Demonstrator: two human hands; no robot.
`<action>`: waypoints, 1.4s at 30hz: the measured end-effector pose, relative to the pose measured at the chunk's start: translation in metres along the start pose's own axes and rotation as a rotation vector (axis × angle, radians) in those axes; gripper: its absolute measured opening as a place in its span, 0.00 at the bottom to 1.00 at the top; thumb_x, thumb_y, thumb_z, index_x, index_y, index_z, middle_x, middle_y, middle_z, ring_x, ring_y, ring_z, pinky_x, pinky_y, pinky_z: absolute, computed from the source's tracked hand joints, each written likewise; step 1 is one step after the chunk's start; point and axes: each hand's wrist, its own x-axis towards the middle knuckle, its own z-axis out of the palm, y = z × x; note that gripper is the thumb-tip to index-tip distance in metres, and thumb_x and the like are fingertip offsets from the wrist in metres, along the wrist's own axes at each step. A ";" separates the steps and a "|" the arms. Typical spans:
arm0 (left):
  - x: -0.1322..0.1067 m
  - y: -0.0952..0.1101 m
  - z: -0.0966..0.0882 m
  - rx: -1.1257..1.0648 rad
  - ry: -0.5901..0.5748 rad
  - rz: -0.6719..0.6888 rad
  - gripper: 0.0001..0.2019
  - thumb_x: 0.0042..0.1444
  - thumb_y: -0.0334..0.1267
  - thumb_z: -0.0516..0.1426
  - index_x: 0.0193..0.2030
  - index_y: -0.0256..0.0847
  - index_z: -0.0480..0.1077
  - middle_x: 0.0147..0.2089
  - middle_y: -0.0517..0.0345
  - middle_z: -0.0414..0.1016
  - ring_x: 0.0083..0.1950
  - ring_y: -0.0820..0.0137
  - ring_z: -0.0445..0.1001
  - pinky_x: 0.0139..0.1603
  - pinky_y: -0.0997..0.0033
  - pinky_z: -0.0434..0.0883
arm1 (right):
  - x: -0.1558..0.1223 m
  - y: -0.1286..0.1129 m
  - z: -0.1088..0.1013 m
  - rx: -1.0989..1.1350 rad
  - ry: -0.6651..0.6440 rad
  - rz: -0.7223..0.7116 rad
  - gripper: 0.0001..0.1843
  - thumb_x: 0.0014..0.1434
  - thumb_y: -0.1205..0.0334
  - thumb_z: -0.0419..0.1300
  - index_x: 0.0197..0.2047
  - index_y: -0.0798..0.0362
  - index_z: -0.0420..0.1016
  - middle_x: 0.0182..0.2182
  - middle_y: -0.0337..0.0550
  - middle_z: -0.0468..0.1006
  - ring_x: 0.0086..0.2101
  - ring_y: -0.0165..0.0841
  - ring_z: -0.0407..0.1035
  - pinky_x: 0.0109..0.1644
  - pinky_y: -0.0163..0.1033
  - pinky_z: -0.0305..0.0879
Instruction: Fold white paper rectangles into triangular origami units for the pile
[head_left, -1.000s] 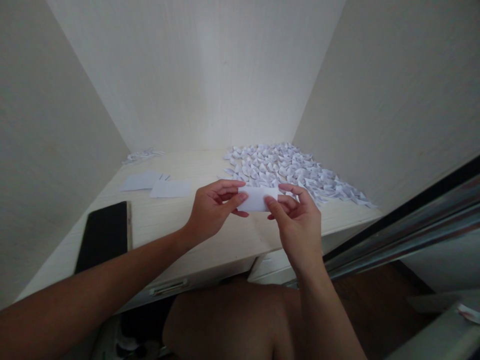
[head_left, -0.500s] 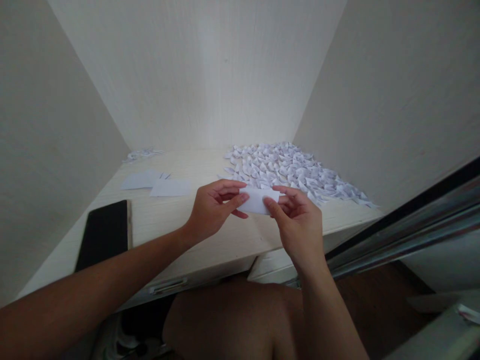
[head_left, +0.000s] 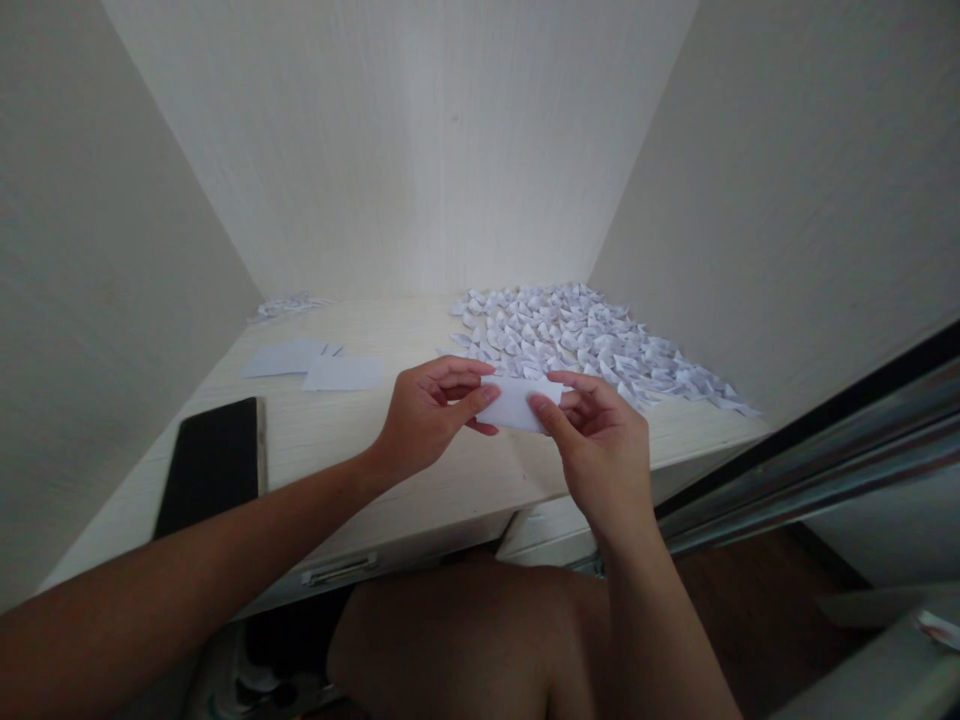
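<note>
A small white rectangle of paper (head_left: 515,402) is held level above the front of the desk, between my two hands. My left hand (head_left: 436,408) pinches its left end, thumb on the near face and fingers behind. At the right end my right hand (head_left: 600,430) grips it the same way, thumb pressed on the face. Just beyond the hands lies a wide spread of small folded white paper pieces (head_left: 555,325). Fingers hide parts of the sheet's ends, and its back is out of sight.
Flat white paper sheets (head_left: 345,373) lie on the left of the desk (head_left: 405,330). A black tablet-like slab (head_left: 214,455) rests near the left front, partly behind my forearm. Thin paper scraps (head_left: 291,305) sit in the back left corner. Walls enclose the desk; a drawer handle (head_left: 340,570) is below.
The view has shifted very slightly. Both hands keep their hold on the paper, with almost no movement.
</note>
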 end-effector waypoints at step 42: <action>0.004 -0.001 -0.004 0.096 -0.080 -0.041 0.19 0.47 0.42 0.72 0.44 0.35 0.79 0.34 0.52 0.84 0.27 0.70 0.77 0.22 0.74 0.75 | -0.001 -0.003 -0.009 -0.374 -0.254 0.012 0.14 0.62 0.50 0.63 0.34 0.52 0.82 0.23 0.38 0.76 0.23 0.30 0.63 0.26 0.36 0.55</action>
